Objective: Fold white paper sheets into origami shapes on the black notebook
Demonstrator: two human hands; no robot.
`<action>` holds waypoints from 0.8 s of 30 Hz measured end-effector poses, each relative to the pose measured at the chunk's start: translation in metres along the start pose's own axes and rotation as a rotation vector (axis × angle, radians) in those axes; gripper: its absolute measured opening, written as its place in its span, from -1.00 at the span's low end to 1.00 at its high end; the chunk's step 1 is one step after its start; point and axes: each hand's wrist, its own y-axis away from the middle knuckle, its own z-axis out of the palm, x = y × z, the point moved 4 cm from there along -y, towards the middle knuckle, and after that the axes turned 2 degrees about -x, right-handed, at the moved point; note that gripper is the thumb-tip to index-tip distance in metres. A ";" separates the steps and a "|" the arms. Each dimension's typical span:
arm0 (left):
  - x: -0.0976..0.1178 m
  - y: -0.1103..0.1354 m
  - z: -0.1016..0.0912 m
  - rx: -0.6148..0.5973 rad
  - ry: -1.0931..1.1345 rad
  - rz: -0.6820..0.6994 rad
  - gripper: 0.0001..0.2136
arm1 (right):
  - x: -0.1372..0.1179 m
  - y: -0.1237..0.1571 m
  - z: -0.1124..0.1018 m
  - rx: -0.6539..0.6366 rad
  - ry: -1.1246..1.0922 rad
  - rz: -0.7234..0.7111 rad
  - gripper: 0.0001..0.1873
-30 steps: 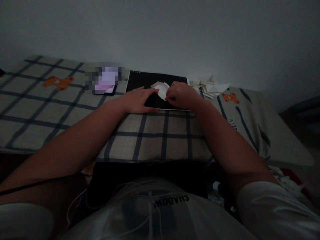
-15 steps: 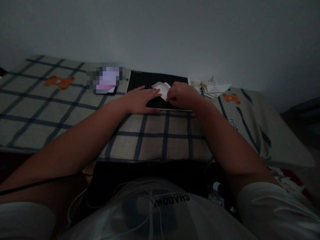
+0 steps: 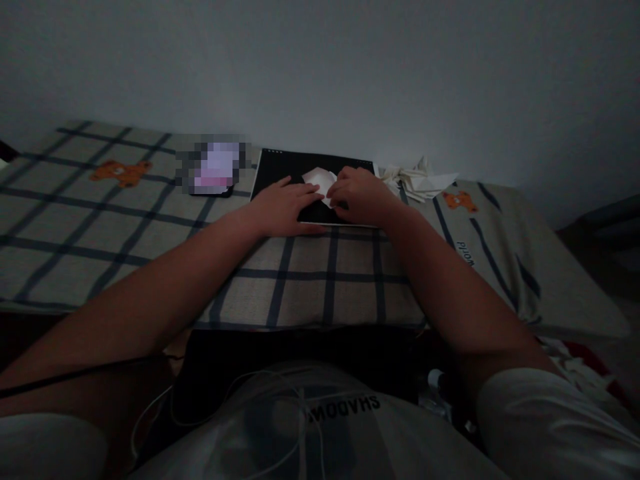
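Grey wall (image 3: 350, 67) fills the upper half of the view. Below it, a checked cloth (image 3: 100, 220) with orange bear prints (image 3: 120, 172) covers the surface, and at 6 o'clock is the person's white shirt (image 3: 340, 427) with dark lettering. A black board (image 3: 280, 170) lies flat on the cloth near the wall. A pile (image 3: 417, 181) of folded pale papers lies just beside the board at 3 o'clock, and a phone (image 3: 213, 167), its screen blurred, at 9 o'clock. Left hand (image 3: 283, 207): flat, palm down, fingers spread a little, tips touching the near left edge of the paper (image 3: 320, 180). Right hand (image 3: 357, 197): curled, knuckles up, fingertips on the paper's right edge; whether they pinch or merely press it cannot be told. The white paper rests on the board between the two hands.
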 end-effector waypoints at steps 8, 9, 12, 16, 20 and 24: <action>0.000 0.001 0.001 0.009 0.008 0.003 -0.19 | -0.008 -0.001 -0.002 0.040 0.078 0.039 -0.76; 0.000 0.001 0.001 0.016 0.008 0.007 -0.19 | -0.009 -0.002 -0.002 0.042 0.096 0.047 -0.76; 0.000 0.001 0.001 0.025 0.008 0.008 -0.17 | -0.013 -0.002 -0.005 0.049 0.141 0.068 -0.77; 0.002 0.002 0.001 0.022 0.014 0.001 -0.16 | -0.016 -0.002 -0.008 0.058 0.168 0.075 -0.77; 0.002 0.001 0.002 0.043 0.008 0.005 -0.17 | -0.016 -0.001 -0.008 0.066 0.172 0.062 -0.75; 0.002 0.001 0.002 0.052 0.004 0.015 -0.19 | -0.011 0.002 -0.007 0.119 0.065 0.023 -0.67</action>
